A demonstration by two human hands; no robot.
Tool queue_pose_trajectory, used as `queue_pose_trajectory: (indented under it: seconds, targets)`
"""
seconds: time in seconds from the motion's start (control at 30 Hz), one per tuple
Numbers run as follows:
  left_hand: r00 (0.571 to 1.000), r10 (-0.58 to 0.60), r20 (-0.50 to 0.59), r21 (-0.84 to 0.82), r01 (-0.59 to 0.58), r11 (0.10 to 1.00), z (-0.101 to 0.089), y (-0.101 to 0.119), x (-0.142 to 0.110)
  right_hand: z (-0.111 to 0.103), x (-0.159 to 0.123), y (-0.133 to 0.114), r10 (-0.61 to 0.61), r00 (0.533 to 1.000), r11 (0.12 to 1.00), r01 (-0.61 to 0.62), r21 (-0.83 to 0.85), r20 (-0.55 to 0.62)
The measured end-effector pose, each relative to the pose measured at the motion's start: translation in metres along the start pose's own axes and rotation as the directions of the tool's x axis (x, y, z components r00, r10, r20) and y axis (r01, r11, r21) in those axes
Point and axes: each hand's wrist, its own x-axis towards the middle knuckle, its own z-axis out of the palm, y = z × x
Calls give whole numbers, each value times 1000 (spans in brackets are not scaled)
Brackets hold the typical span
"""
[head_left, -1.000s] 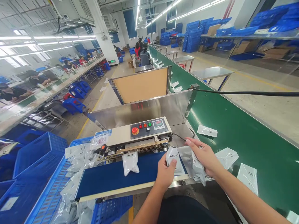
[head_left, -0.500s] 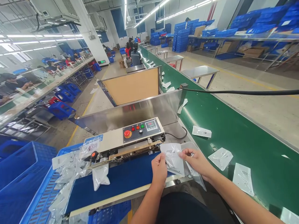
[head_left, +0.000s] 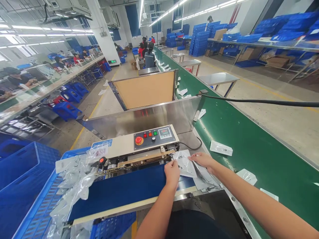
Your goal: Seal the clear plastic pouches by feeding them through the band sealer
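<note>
A white plastic pouch point(head_left: 185, 164) is held at the right end of a band sealer point(head_left: 132, 144), its upper edge close to the sealer's inlet. My left hand point(head_left: 172, 173) is closed in a pinch on the pouch's left edge, over the blue belt point(head_left: 124, 189). With fingers closed, my right hand point(head_left: 203, 161) grips the same pouch near its upper right corner. A second pouch point(head_left: 205, 177) hangs under my right hand, also apparently gripped; the fingers partly hide where. The sealer's control panel point(head_left: 154, 136) has a red stop button and lit displays.
On the left, a blue basket point(head_left: 41, 202) holds several filled pouches point(head_left: 72, 179). A green conveyor point(head_left: 224, 126) on the right carries loose pouches point(head_left: 221, 148). A steel partition point(head_left: 149, 114) stands behind the sealer, and a black cable point(head_left: 261, 101) crosses above the conveyor.
The held pouch and both hands have moved slightly up, closer to the sealer. A pouch at the belt's left end has moved left onto the basket's heap. Conveyor pouches have shifted; the view has turned slightly.
</note>
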Motion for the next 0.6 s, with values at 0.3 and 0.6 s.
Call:
queue_pose_trajectory:
  seconds: [0.3,0.6]
  targets:
    - [989,28,-148,-18,-31,999,-64,0,1,52,-11,-24,-23,996,1000,24,-16,90]
    - [870,306,-388,174,-257,951,-117,-7,-65,22,-72,-14,-81,994,955,98,281,-71]
